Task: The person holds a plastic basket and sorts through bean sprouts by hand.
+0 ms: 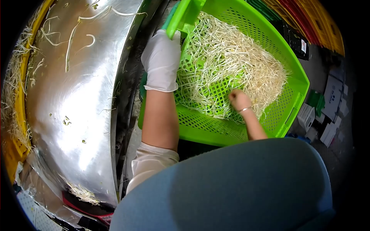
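Evidently, the gloved left hand (162,61) is resting against the near-left corner of a green basket (295,79), touching its rim; its fingertips are hiding from view, so I cannot tell how firmly they are gripping. Its loose white glove is ending at the wrist, leaving the forearm bare above a bunched pale sleeve (154,159). The bare right hand (239,99) is hovering low inside the basket with its fingers curling inward, close to or touching the bean sprouts (239,50); I cannot tell whether it is grasping any. A thin bracelet (245,109) is circling that wrist.

The sprouts are lying in a heap ahead of and beside the right hand, thinning toward the left hand, where the basket's perforated floor is showing through. Left of the left hand, a broad metal surface (73,100) is curving away, with loose sprouts clinging to it. Further left, a yellow edge (22,88) is bordering more sprouts. Beyond the right hand, yellow and red crates (308,19) are standing outside the basket. Blue fabric (231,184) is spreading below both hands, partly covering the right forearm.
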`<state>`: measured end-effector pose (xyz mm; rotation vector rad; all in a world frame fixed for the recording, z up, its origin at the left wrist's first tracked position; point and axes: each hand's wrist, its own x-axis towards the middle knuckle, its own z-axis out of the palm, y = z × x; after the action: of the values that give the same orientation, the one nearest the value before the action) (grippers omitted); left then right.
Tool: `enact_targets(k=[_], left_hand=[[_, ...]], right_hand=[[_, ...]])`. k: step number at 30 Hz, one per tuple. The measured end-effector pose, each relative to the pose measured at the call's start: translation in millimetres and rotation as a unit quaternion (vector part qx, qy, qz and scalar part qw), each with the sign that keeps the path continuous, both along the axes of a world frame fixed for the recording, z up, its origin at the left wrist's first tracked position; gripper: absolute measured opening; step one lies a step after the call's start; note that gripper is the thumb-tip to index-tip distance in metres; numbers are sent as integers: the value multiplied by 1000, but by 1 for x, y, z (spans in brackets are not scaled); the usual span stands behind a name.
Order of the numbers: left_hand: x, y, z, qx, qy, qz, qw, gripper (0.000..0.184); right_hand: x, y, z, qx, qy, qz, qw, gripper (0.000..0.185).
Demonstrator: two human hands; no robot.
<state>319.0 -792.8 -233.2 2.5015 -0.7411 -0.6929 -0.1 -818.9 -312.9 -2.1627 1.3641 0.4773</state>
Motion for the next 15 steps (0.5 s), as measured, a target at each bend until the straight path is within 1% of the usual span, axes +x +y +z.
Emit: enact_targets(k=[1, 2, 3, 5, 7, 8, 10, 12, 13, 14, 15], left_hand=[[0, 0, 0, -2, -9, -1, 1000, 36], [-1, 0, 0, -4, -18, -1, 1000, 36], [-1, 0, 1, -2, -18, -2, 1000, 36], [-2, -1, 3, 1, -24, -1, 1000, 36], [-1, 0, 2, -1, -22, 1, 1000, 35], [-1, 0, 2, -3, -20, 2, 1000, 35], [-2, -1, 6, 5, -21, -1, 1000, 35], [-2, -1, 6, 11, -20, -2, 1000, 35], [-2, -1, 5, 4, -18, -4, 1000, 35], [-2, 0, 4, -3, -16, -5, 1000, 35], [-1, 1, 3, -3, -16, -4, 1000, 35]], right_hand=[[3, -14, 2, -39, 17, -23, 999, 12], [8, -27, 5, -60, -33, -34, 997, 15], [20, -31, 8, -81, -98, -45, 991, 25], [48, -37, 4, -176, -181, 57, 966, 36], [77, -40, -9, -214, -197, 75, 954, 49], [90, -36, -14, -227, -175, 70, 956, 53], [109, -15, -18, -208, -101, 106, 967, 55], [110, 14, -13, -72, -137, 236, 959, 55], [109, 22, 6, 37, -129, 301, 944, 51], [104, 20, 6, 38, -128, 302, 944, 51], [94, 14, 8, 29, -218, 222, 950, 42]])
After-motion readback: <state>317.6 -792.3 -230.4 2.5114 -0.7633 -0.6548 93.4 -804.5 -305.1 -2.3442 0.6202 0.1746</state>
